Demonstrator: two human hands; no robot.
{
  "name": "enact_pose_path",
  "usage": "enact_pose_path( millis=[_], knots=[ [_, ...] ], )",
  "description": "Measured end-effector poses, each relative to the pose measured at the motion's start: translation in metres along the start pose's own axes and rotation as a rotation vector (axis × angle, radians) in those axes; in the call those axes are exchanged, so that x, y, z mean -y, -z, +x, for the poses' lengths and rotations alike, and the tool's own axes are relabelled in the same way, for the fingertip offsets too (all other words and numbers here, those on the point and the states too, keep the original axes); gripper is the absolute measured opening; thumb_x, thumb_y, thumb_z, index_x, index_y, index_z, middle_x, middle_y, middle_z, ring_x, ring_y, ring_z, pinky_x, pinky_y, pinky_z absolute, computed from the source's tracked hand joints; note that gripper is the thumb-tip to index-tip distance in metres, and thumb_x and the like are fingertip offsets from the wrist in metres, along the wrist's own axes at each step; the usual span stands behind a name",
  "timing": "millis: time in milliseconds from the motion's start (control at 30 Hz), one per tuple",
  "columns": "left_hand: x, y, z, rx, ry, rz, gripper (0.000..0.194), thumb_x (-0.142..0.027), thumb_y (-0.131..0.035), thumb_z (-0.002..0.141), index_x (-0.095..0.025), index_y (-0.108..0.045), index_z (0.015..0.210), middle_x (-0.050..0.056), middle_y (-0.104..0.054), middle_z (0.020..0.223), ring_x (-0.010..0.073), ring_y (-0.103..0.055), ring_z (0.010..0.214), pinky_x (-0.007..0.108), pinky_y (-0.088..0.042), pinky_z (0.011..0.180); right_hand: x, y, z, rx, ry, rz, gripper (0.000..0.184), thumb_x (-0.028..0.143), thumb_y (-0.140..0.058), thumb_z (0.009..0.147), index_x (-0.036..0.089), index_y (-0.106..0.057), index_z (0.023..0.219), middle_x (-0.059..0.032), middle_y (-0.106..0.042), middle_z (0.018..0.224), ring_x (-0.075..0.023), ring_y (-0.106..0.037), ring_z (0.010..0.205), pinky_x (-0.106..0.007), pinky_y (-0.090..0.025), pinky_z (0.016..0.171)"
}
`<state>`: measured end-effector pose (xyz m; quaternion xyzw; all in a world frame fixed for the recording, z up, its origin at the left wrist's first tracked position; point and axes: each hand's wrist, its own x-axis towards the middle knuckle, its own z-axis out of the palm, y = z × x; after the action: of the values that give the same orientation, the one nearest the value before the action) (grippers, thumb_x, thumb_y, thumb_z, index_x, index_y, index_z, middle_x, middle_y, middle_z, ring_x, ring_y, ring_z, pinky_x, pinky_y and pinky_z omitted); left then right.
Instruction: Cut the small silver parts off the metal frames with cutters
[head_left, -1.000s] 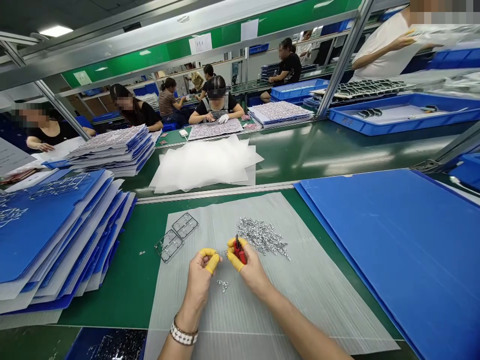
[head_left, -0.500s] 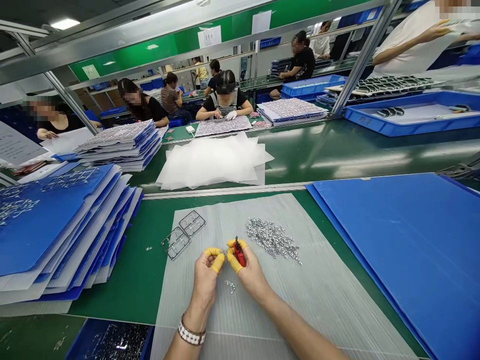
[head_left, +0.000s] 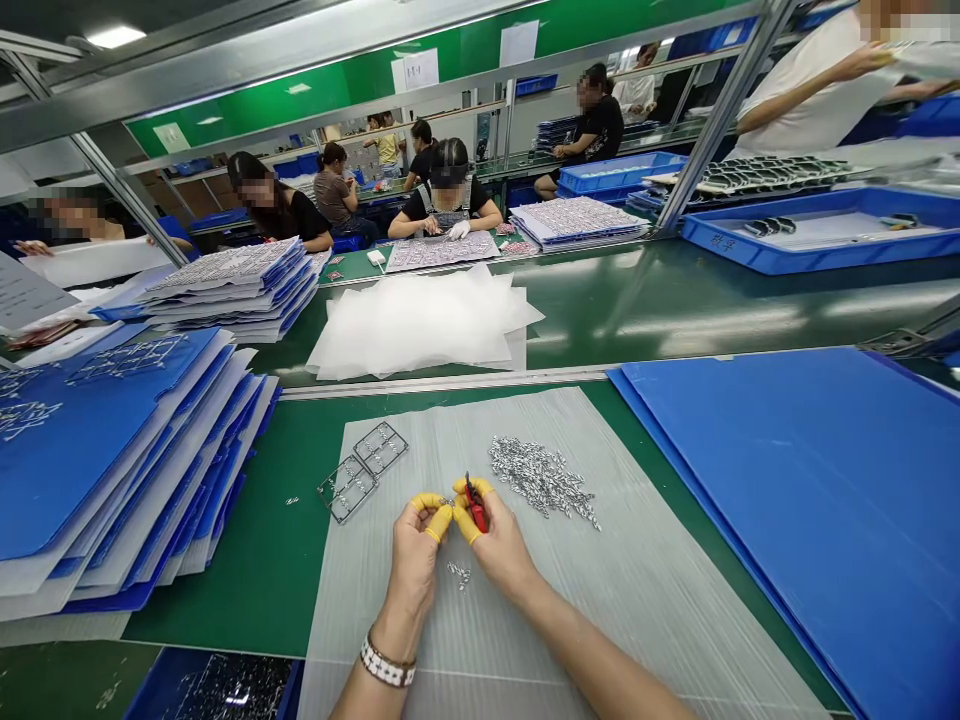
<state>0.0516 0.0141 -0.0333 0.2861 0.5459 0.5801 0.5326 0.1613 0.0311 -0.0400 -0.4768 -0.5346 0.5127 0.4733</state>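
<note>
The right hand (head_left: 502,545) grips a small pair of red-handled side cutters (head_left: 475,505), their tips pointing up and away from the palm. Just beside it, the left hand (head_left: 414,565) pinches a small silver metal part (head_left: 448,500) toward the cutters, so the two hands are close together. Yellow finger cots (head_left: 433,516) cover the thumbs and forefingers. A beaded wristband (head_left: 388,670) circles the left wrist.

Just beyond the right hand lies a loose pile of silver metal parts (head_left: 541,480). A smaller cluster of silver pieces (head_left: 459,573) sits just below the hands, between the wrists. Beyond the left hand are two flat metal frames (head_left: 364,472), side by side and touching.

All of these lie on a gray corrugated plastic sheet (head_left: 615,620) on the green tabletop (head_left: 277,570). Right of the hands is a bare blue corrugated board (head_left: 787,510), and left of them a stack of blue boards (head_left: 112,450). Far ahead, past white foam sheets (head_left: 420,325), a co-worker (head_left: 448,190) works in a white glove. A blue tray (head_left: 817,245) at upper right carries characters too small to read.
</note>
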Motion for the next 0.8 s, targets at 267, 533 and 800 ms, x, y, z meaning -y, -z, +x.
enact_pose_path(
  millis=[267, 533, 800],
  knots=[
    [-0.004, -0.011, 0.005, 0.058, 0.013, 0.045, 0.029, -0.035, -0.076, 0.060, -0.015, -0.063, 0.076, -0.003, -0.055, 0.064, 0.0064, -0.041, 0.051, 0.020, -0.031, 0.049, 0.004, 0.040, 0.011, -0.017, 0.066, -0.333, 0.028, 0.031, -0.049, 0.080, 0.020, -0.050, 0.106, -0.0029, -0.063, 0.085, -0.0174, -0.059, 0.073, -0.031, -0.046, 0.070],
    [0.006, -0.016, 0.008, 0.106, 0.010, 0.117, 0.027, -0.032, -0.074, 0.062, -0.016, -0.065, 0.083, 0.001, -0.061, 0.078, 0.0088, -0.049, 0.059, 0.019, -0.034, 0.049, 0.022, 0.095, 0.015, 0.089, 0.041, -1.052, 0.017, 0.022, -0.051, 0.077, 0.019, -0.057, 0.093, -0.0060, -0.063, 0.083, -0.0232, -0.058, 0.079, -0.030, -0.037, 0.066],
    [0.007, -0.007, -0.003, 0.186, -0.144, 0.287, 0.021, -0.031, -0.069, 0.070, -0.017, -0.066, 0.084, 0.006, -0.066, 0.086, 0.0173, -0.060, 0.083, 0.028, -0.047, 0.075, 0.045, 0.089, 0.001, 0.340, 0.209, -1.060, 0.010, 0.018, -0.054, 0.077, 0.020, -0.057, 0.087, -0.0039, -0.060, 0.077, -0.0186, -0.053, 0.074, -0.027, -0.033, 0.064]
  ],
)
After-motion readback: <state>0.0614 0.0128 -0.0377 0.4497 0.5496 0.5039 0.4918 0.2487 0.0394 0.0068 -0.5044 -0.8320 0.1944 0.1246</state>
